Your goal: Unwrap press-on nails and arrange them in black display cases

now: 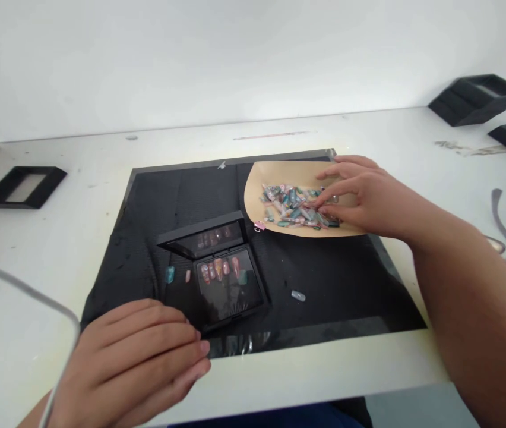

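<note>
Now | right hand (364, 196) fingers spread, tips picking in the press-on nails (297, 208) heaped on tan sheet (280, 175), mat's (324, 279) far right corner | left hand (141, 356) flat, fingers together, near edge beside open case (224, 276) (partly filled) | step: selecting; next needs one-nail pinch.

Bright even light, soft focus, faint shadows

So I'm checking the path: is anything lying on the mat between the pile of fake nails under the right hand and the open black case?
Nothing big. Between the nail pile on the tan sheet and the open case lies bare black mat, with one pink nail at the sheet's edge. The right hand rests on the pile.
</note>
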Motion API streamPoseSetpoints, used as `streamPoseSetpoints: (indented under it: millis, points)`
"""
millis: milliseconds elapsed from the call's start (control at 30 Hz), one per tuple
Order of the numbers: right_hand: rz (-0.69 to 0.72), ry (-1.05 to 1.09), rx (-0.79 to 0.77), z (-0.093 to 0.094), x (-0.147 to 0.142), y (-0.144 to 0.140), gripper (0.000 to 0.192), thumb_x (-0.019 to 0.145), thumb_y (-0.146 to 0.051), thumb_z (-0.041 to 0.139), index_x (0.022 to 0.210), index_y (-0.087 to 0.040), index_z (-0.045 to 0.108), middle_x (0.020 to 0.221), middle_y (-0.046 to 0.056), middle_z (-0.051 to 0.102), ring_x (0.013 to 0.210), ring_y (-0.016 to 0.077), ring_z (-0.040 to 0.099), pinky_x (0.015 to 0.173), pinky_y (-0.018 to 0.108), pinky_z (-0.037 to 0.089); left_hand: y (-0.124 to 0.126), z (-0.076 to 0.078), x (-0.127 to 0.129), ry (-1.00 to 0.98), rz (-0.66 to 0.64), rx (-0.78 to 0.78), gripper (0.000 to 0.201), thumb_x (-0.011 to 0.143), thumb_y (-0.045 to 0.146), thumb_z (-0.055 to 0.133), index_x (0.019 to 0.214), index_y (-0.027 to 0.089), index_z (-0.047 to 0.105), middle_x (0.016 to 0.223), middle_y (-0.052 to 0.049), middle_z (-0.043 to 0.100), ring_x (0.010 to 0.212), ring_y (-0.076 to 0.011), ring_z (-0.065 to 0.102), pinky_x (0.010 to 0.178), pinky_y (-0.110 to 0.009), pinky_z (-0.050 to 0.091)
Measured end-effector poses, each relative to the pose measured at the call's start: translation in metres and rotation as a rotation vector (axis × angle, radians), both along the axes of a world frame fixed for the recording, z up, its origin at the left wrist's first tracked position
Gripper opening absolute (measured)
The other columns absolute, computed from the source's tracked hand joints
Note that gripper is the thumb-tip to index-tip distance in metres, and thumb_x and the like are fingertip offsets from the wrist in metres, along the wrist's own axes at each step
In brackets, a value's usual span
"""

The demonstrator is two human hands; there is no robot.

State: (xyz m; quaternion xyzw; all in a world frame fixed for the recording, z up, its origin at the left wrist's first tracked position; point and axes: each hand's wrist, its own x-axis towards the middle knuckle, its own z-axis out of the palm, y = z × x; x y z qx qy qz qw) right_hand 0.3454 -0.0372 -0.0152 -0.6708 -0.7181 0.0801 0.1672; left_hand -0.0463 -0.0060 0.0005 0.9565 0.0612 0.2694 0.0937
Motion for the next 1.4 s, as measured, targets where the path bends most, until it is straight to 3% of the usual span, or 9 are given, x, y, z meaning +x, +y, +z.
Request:
streamPoseSetpoints:
  millis: [100, 233, 333, 567, 767, 967, 1100, 1300, 1400]
  points:
    - [0.016, 0.038, 0.073, 0.005, 0.000, -0.001, 0.010, 0.084, -0.029, 0.072, 0.086, -0.030, 0.082, 0.115, 0.005, 0.074, 0.133, 0.0339, 0.053, 0.115, 0.056, 0.040, 0.001, 0.000, 0.000, 0.007, -0.020, 0.016, 0.012, 0.093, 0.020, 0.068, 0.083, 0.019, 0.075, 0.073, 0.002, 0.076, 0.067, -0.0129, 0.072, 0.061, -0.026, 0.062]
    - [-0.058, 0.003, 0.407, 0.018, -0.008, -0.006, 0.010, 0.090, -0.028, 0.069, 0.092, -0.025, 0.078, 0.098, 0.010, 0.073, 0.109, 0.0298, 0.064, 0.101, 0.048, 0.048, 0.001, 0.001, -0.002, -0.033, 0.037, 0.008, 0.011, 0.092, 0.019, 0.069, 0.082, 0.020, 0.074, 0.071, 0.002, 0.075, 0.068, -0.0126, 0.072, 0.060, -0.026, 0.061]
    - [-0.069, 0.014, 0.515, 0.027, -0.018, -0.011, 0.007, 0.091, -0.027, 0.069, 0.094, -0.028, 0.075, 0.091, 0.007, 0.072, 0.091, 0.0257, 0.064, 0.090, 0.044, 0.049, 0.001, 0.000, -0.004, -0.052, 0.049, -0.007, 0.009, 0.090, 0.017, 0.071, 0.082, 0.019, 0.074, 0.071, 0.002, 0.074, 0.067, -0.0124, 0.071, 0.059, -0.026, 0.060]
    - [0.012, 0.204, 0.462, 0.028, -0.043, -0.013, 0.009, 0.093, -0.022, 0.063, 0.094, -0.028, 0.069, 0.089, 0.005, 0.071, 0.085, 0.0230, 0.063, 0.089, 0.044, 0.048, 0.002, -0.005, -0.006, -0.100, 0.028, -0.045, 0.006, 0.084, 0.011, 0.073, 0.081, 0.015, 0.072, 0.070, 0.000, 0.073, 0.066, -0.0135, 0.069, 0.058, -0.028, 0.060]
    - [0.008, 0.948, 0.235, 0.028, -0.062, -0.013, 0.011, 0.085, -0.024, 0.060, 0.076, -0.024, 0.066, 0.073, 0.003, 0.065, 0.056, 0.0167, 0.054, 0.052, 0.035, 0.045, 0.003, -0.008, -0.007, -0.111, 0.030, -0.067, 0.005, 0.082, 0.008, 0.073, 0.081, 0.013, 0.071, 0.069, -0.002, 0.072, 0.064, -0.0151, 0.068, 0.058, -0.030, 0.059]
    - [0.138, 1.224, 0.159, 0.036, -0.078, -0.017, 0.027, 0.087, -0.032, 0.055, 0.061, -0.023, 0.056, 0.067, 0.004, 0.057, 0.050, 0.0149, 0.048, 0.044, 0.032, 0.039, 0.003, -0.011, -0.007, -0.138, 0.037, -0.073, 0.006, 0.081, 0.009, 0.072, 0.081, 0.015, 0.069, 0.068, -0.002, 0.070, 0.063, -0.0142, 0.067, 0.057, -0.029, 0.058]
    - [0.173, 1.328, 0.066, 0.036, -0.082, -0.021, 0.029, 0.087, -0.029, 0.060, 0.059, -0.022, 0.059, 0.069, 0.004, 0.062, 0.051, 0.0144, 0.049, 0.047, 0.032, 0.041, 0.003, -0.011, -0.006, -0.141, 0.049, -0.078, 0.007, 0.082, 0.011, 0.072, 0.082, 0.017, 0.069, 0.068, -0.001, 0.070, 0.062, -0.0133, 0.067, 0.057, -0.027, 0.058]
    - [0.182, 1.198, 0.011, 0.040, -0.088, -0.024, 0.026, 0.089, -0.037, 0.062, 0.066, -0.025, 0.061, 0.068, 0.004, 0.063, 0.051, 0.0153, 0.048, 0.048, 0.035, 0.042, 0.002, -0.010, -0.007, -0.129, 0.047, -0.072, 0.006, 0.080, 0.011, 0.074, 0.081, 0.015, 0.069, 0.069, -0.001, 0.071, 0.062, -0.0140, 0.067, 0.058, -0.028, 0.058]
    - [0.190, 1.228, 0.015, 0.037, -0.093, -0.025, 0.018, 0.085, -0.031, 0.068, 0.069, -0.025, 0.066, 0.066, 0.002, 0.064, 0.053, 0.0148, 0.049, 0.051, 0.034, 0.043, 0.003, -0.010, -0.007, -0.120, 0.044, -0.080, 0.006, 0.082, 0.012, 0.074, 0.083, 0.015, 0.069, 0.071, -0.001, 0.071, 0.063, -0.0133, 0.067, 0.059, -0.027, 0.057]
